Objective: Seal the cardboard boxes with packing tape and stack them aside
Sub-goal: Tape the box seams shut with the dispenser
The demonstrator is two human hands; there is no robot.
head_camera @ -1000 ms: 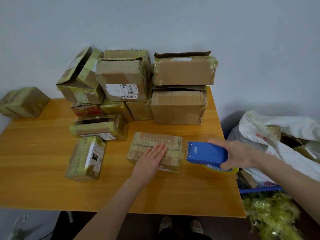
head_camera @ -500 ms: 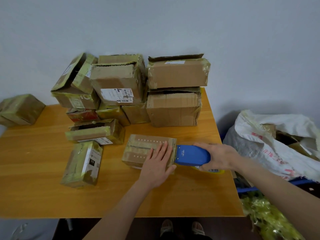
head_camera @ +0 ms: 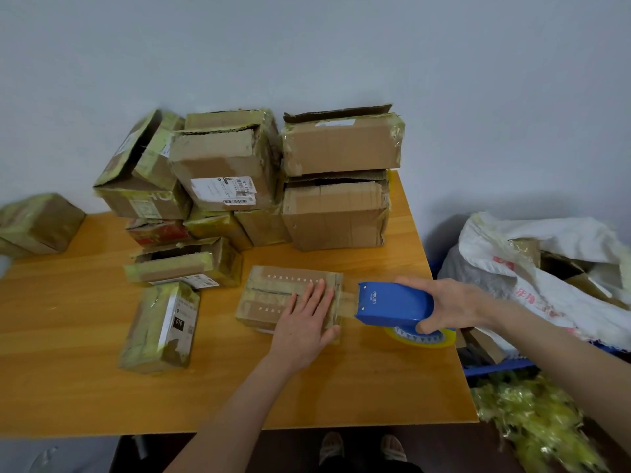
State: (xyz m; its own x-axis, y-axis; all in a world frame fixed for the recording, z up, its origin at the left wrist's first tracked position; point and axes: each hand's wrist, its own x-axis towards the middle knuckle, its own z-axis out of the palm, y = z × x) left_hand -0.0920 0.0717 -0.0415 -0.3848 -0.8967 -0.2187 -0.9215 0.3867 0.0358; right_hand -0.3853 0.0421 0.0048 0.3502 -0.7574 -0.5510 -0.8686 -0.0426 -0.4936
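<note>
At frame centre, the box (head_camera: 273,298) lay flat on the table (head_camera: 85,397). The left hand (head_camera: 304,322) pressed on it, fingers straight and together, likely to steady it against the pull. Right of centre, the right hand (head_camera: 444,305) clenched the dispenser (head_camera: 392,307), with tape (head_camera: 346,302) stretched to the box's right end.

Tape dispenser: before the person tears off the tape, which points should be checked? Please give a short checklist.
1. Left hand presses flat on the small box: ok.
2. Right hand grips the tape dispenser: ok.
3. Tape strip spans from box to dispenser, uncut: ok.
4. Dispenser is clear of the box's right edge: ok.
5. Tape stuck along the whole seam: cannot tell.
</note>
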